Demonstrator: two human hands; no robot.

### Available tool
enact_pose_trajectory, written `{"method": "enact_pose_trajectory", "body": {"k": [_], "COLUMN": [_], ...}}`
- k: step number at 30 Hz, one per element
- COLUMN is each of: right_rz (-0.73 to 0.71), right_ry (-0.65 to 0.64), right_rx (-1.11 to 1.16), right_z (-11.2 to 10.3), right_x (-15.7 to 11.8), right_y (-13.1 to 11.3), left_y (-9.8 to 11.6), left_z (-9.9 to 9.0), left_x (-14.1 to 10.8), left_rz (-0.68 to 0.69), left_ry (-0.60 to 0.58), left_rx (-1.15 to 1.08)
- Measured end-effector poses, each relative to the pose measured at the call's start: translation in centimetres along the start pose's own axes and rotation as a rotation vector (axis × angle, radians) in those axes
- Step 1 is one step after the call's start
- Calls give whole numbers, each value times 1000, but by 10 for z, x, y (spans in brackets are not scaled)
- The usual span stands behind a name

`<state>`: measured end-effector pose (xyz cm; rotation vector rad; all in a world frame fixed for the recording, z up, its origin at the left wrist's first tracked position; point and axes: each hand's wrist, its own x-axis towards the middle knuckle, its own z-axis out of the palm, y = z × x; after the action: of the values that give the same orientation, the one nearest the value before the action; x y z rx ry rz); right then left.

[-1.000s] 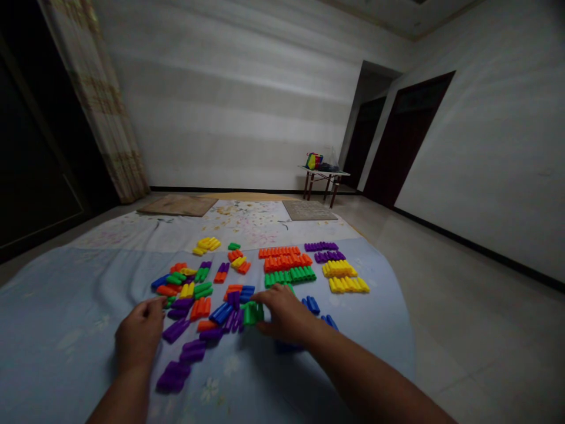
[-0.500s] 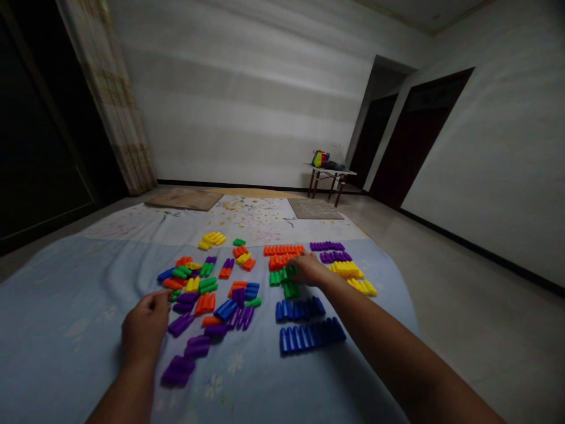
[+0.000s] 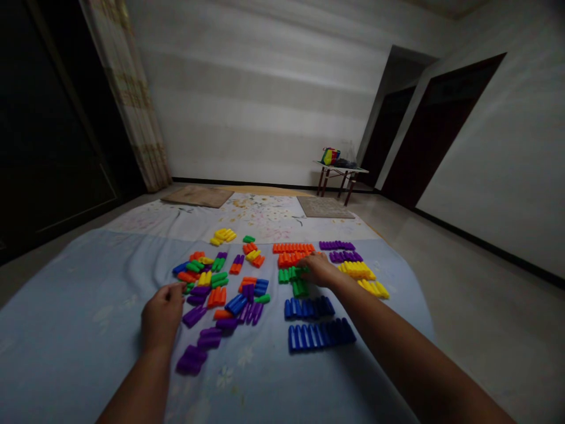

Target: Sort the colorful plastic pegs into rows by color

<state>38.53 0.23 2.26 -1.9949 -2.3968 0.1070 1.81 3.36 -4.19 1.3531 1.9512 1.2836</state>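
My right hand (image 3: 318,270) reaches over the row of small green plastic tubes (image 3: 288,275), its bent fingers on a green one at the row's right end. Just below, more green tubes (image 3: 300,288) lie together. My left hand (image 3: 163,312) is curled at the left edge of a mixed pile, its fingertips beside a small green tube (image 3: 189,288); whether it holds anything is hidden. Purple tubes (image 3: 194,317) lie right of it. Orange rows (image 3: 293,248) sit beyond my right hand, and blue rows (image 3: 321,335) lie nearer to me.
Yellow tubes (image 3: 356,270) and purple rows (image 3: 336,245) line the right side. Loose yellow tubes (image 3: 223,236) lie at the back. Two flat boards (image 3: 198,196) rest on the far end of the cloth (image 3: 110,282). A small table (image 3: 339,168) with a colourful bag stands behind.
The whole view has shifted, so everything appears slightly farther right. Both hands stay at about the same places among the tubes.
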Motion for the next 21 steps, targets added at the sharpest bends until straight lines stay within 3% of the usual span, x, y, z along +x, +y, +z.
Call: {"method": "enact_pose_trajectory", "body": {"k": [6, 12, 21], "right_rz": [-150, -356, -391], "right_ry": [140, 108, 114], "right_rx": [200, 345, 288], "right_z": [-7, 5, 30], "right_x": [-13, -20, -3], "right_y": [-40, -101, -144], "left_y": [3, 2, -2], "left_z": [0, 1, 2], "left_x": [-3, -3, -2], "left_rz": [9, 32, 49], "left_ry": [6, 9, 17], "left_rx": [-6, -27, -33]}}
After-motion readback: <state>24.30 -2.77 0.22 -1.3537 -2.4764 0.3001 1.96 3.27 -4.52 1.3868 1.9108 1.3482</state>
